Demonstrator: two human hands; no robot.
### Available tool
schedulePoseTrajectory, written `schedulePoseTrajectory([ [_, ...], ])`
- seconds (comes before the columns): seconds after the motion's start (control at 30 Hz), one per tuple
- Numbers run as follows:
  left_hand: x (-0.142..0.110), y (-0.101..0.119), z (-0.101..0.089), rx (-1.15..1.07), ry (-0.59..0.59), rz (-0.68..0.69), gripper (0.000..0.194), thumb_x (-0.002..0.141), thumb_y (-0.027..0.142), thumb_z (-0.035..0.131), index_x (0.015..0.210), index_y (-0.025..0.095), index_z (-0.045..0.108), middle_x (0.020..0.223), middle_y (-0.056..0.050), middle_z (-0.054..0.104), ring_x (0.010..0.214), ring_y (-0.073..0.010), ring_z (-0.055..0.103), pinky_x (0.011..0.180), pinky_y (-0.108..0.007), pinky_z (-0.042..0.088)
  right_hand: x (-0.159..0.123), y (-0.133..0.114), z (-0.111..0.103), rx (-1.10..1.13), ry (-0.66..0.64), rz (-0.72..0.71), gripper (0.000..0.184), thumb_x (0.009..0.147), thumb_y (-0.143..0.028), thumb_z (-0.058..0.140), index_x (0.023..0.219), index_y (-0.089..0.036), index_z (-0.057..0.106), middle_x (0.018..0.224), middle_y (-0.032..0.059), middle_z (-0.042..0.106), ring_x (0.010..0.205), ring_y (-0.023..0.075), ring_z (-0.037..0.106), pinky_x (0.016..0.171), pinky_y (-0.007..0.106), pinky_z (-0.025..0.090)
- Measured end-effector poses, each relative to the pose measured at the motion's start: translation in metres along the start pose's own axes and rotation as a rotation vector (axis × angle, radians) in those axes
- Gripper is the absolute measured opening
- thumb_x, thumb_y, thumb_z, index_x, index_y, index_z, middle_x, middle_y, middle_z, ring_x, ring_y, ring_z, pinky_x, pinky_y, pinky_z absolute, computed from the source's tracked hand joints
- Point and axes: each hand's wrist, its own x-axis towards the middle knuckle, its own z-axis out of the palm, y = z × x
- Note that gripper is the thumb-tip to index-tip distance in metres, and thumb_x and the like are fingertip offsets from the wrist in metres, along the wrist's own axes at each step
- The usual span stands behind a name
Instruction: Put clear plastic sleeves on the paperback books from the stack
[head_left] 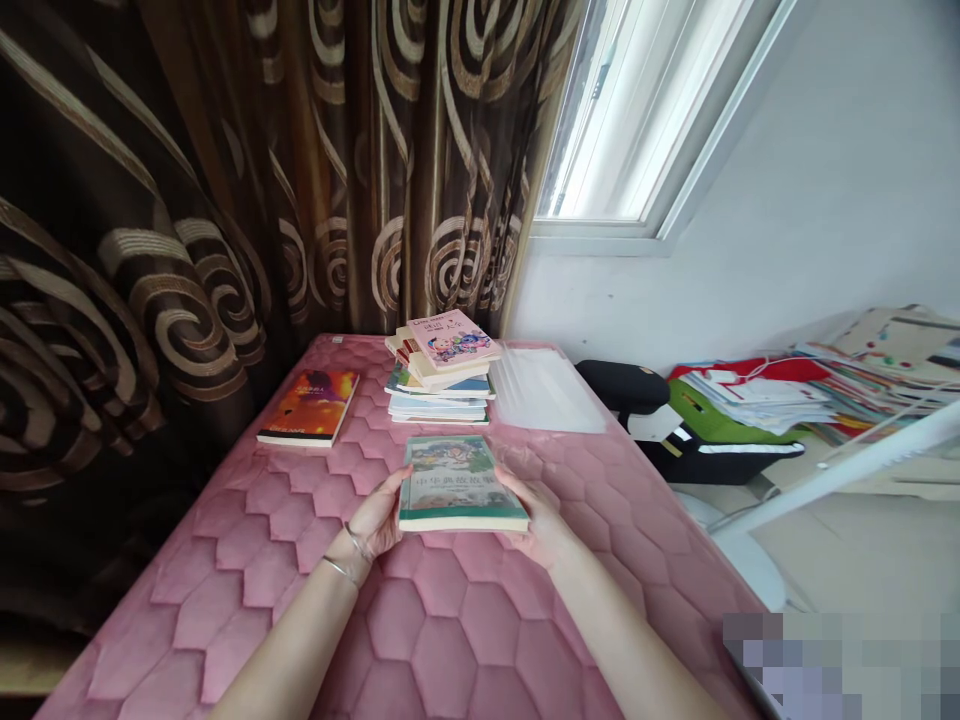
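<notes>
green-bordered book [459, 484], pink hexagon-patterned cover [463, 620]

One head-worn view, forward and down from close above the pink quilted surface [465, 625], towards curtain [360, 150] and window [622, 110].

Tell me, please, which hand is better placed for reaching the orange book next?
Probably the left hand: the orange book lies on that side. The right hand is farther away, across the green book. Both hold that book, so neither is free.
</notes>
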Motion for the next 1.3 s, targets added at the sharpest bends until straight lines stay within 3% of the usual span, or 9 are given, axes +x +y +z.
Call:
schedulePoseTrajectory([
  [0.17,0.0,0.003,0.001,0.043,0.023,0.0,0.04,0.091,0.027,0.046,0.125,0.007,0.051,0.102,-0.012,0.072,0.09,-0.0217,0.07,0.082,-0.031,0.056,-0.002,-0.005,0.006,0.241,0.034,0.117,0.021,0.073,-0.034,0.071,0.068,-0.018,0.059,0.044,-0.0072,0.052,0.032,0.0046,0.042,0.028,0.014,0.033],
  [0.33,0.002,0.003,-0.001,0.065,0.042,0.016,0.039,0.09,0.023,0.048,0.124,0.005,0.051,0.1,-0.013,0.072,0.087,-0.0216,0.07,0.08,-0.03,0.056,-0.013,-0.012,0.013,0.198,0.007,0.102,0.023,0.076,-0.038,0.068,0.07,-0.018,0.057,0.047,-0.0056,0.057,0.031,0.0065,0.046,0.027,0.015,0.037],
  [0.57,0.001,0.004,0.0,0.068,0.069,0.042,0.036,0.089,0.02,0.045,0.121,0.005,0.053,0.097,-0.012,0.073,0.086,-0.0211,0.07,0.081,-0.03,0.056,-0.02,-0.009,0.02,0.166,-0.024,0.047,0.036,0.068,-0.048,0.074,0.066,-0.017,0.056,0.043,-0.0031,0.058,0.034,0.0075,0.049,0.029,0.014,0.038],
  [0.7,-0.002,0.004,0.001,0.103,0.074,0.048,0.034,0.086,0.022,0.052,0.115,0.007,0.058,0.097,-0.011,0.073,0.089,-0.0222,0.07,0.082,-0.032,0.055,-0.021,-0.008,0.016,0.11,-0.075,0.048,0.035,0.07,-0.05,0.071,0.07,-0.017,0.059,0.045,-0.0023,0.059,0.034,0.0079,0.049,0.032,0.016,0.039],
  [0.8,-0.004,0.003,-0.001,0.194,0.013,0.091,0.036,0.079,0.023,0.063,0.111,0.009,0.061,0.1,-0.012,0.072,0.094,-0.0242,0.068,0.084,-0.035,0.054,-0.019,-0.008,0.004,-0.021,-0.135,0.003,0.026,0.071,-0.041,0.07,0.081,-0.018,0.063,0.059,-0.0003,0.066,0.044,0.0118,0.056,0.04,0.021,0.045],
  [0.93,-0.005,-0.001,-0.002,0.408,-0.036,0.305,0.041,0.071,0.029,0.073,0.107,0.013,0.063,0.104,-0.011,0.071,0.099,-0.0261,0.065,0.087,-0.038,0.051,-0.007,-0.008,-0.017,-0.373,-0.112,-0.21,0.033,0.072,-0.039,0.068,0.1,-0.023,0.064,0.092,0.0013,0.071,0.082,0.0194,0.065,0.069,0.029,0.051],
  [1.1,-0.003,-0.008,0.004,0.602,0.071,0.673,0.032,0.073,0.035,0.071,0.098,0.016,0.065,0.108,-0.007,0.069,0.106,-0.0248,0.058,0.096,-0.034,0.043,0.012,0.003,-0.034,-0.826,0.107,-0.419,0.031,0.078,-0.052,0.057,0.095,-0.026,0.064,0.081,0.0003,0.07,0.088,0.0213,0.063,0.075,0.029,0.049],
  [1.3,-0.012,-0.011,0.006,0.666,0.177,0.744,0.021,0.075,0.016,0.065,0.096,0.019,0.066,0.105,-0.005,0.068,0.113,-0.024,0.052,0.102,-0.03,0.035,0.018,0.014,-0.037,-1.033,0.269,-0.522,0.026,0.08,-0.048,0.054,0.089,-0.026,0.063,0.081,0.0053,0.07,0.089,0.0258,0.063,0.079,0.033,0.046],
])
